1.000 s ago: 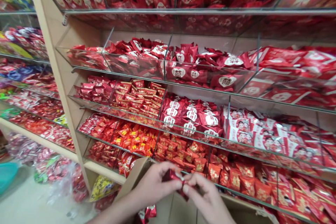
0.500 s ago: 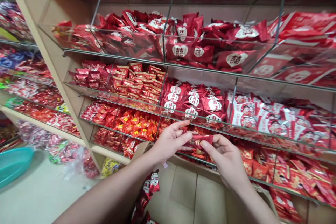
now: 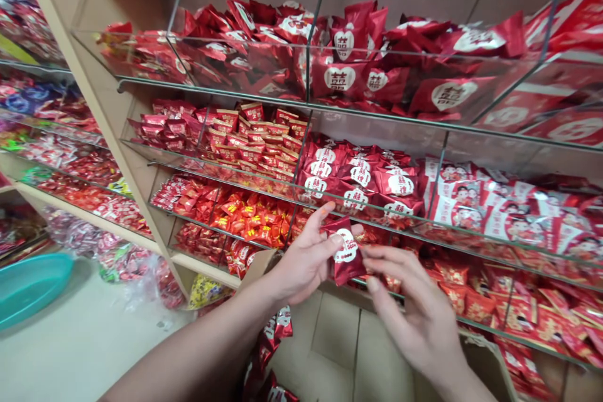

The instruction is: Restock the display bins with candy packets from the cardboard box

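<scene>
My left hand (image 3: 304, 260) pinches a small red foil packet (image 3: 346, 250) with a white heart mark, holding it upright in front of the glass shelf edge. My right hand (image 3: 414, 308) sits just to the right and below, fingers curled and apart, its fingertips near the packet's right side but not gripping it. Behind the packet is a glass bin of matching red heart packets (image 3: 362, 179).
Tiered glass shelves (image 3: 301, 97) hold many bins of red wrapped sweets. An open cardboard box (image 3: 343, 345) stands below my hands, with red packets (image 3: 276, 333) at its left. A teal basin (image 3: 28, 282) rests on the floor at left beside bagged sweets.
The packet has turned from lying flat between both hands to upright in my left hand. My right hand has let go and dropped slightly. The view has shifted a little nearer the shelves.
</scene>
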Demonstrator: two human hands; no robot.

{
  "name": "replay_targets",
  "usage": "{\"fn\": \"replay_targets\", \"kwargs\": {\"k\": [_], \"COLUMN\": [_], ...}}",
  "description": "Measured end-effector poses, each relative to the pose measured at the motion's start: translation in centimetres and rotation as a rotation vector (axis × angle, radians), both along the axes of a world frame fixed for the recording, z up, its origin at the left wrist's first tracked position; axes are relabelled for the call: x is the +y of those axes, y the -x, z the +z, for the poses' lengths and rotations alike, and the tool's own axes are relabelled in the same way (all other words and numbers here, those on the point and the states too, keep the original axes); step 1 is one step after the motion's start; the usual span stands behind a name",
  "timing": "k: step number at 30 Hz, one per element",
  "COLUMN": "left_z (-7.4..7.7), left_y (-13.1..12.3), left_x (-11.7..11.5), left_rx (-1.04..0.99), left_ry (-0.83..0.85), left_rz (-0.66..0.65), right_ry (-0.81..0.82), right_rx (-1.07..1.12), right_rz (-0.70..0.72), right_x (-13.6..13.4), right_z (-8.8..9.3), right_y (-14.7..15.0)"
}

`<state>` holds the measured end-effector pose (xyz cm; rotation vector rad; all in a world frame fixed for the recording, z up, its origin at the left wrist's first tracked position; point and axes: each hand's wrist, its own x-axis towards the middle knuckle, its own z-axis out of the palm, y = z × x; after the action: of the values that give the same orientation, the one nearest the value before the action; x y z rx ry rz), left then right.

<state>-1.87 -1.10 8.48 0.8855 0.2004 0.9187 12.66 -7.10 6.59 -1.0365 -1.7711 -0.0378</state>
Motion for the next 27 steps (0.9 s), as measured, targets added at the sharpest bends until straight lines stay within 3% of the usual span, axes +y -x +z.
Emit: {"fn": "replay_targets", "kwargs": {"k": [2,7,9,12,20,24,27], "left_z": [-0.1,0.5,0.8,0.8,0.1,0.4,0.7], "left_y": [0.2,1.0,1.4,1.6,0.7,0.4,0.5], "left_x": [0.4,0.5,0.4,0.5,0.9,0.9,1.0], "left_rx": [0.033,0.383,0.447,0.359,0.306,0.322,0.341], "left_ry": [-0.079,-0.335,-0.361,-0.341,-0.288,-0.262,-0.273], "left_rz": [-0.044,-0.177,-0.263,-0.328,-0.043,-0.012,0.131], "right_ry": [0.084,0.219,0.349,0.452,0.458,0.485,0.449], "right_rx": [0.120,-0.065,0.030,0.276,0.731,0.835,0.841], "right_rz": [-0.054,-0.020,0.051,0.126,0.191,0.205,0.160], "right_x": [0.0,0.0,0.0,0.2,1.9,2.2,2.2], "right_z": [0.4,0.8,0.8,1.0,1.7,1.4,1.1], "right_y": [-0.2,-0.4,-0.4,-0.4,-0.4,-0.4,-0.5]}}
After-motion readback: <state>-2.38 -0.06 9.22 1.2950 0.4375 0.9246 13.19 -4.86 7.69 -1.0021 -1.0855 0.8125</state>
